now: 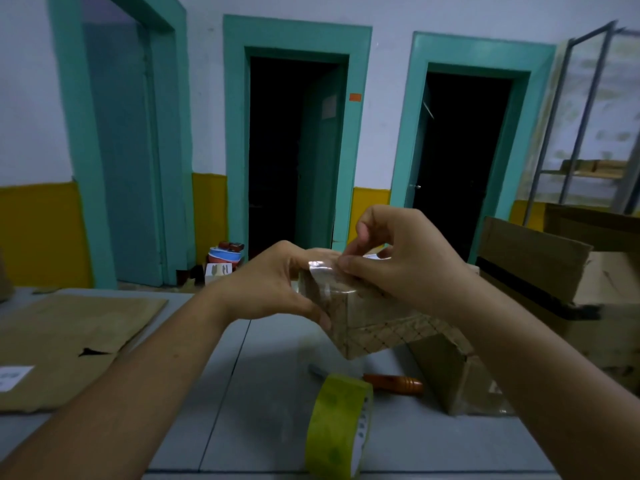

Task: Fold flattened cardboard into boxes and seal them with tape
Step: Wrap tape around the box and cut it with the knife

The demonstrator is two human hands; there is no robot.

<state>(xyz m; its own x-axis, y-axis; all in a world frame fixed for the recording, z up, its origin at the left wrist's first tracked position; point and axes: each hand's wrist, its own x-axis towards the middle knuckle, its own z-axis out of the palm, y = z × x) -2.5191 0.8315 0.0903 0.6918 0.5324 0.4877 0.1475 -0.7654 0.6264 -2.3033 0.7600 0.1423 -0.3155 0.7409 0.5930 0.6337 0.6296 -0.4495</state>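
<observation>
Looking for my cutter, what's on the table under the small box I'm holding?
Under the small box, the table holds an orange-handled tool and a yellow-green tape roll. The roll covers the tool's middle, so its type is unclear.

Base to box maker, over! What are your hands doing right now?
Left hand grips small box above table. Right hand pinches clear tape strip on its top edge. Tape roll, orange-handled knife lie below, nothing blocking.

I'm in a back-room packing/stock space: grey table (242, 393) with flat cardboard (69, 341) and a tape roll (332, 420), open cartons (533, 268) stacked at my right, metal rack (586, 112), teal doorways (298, 36), yellow-banded walls (41, 233).
</observation>
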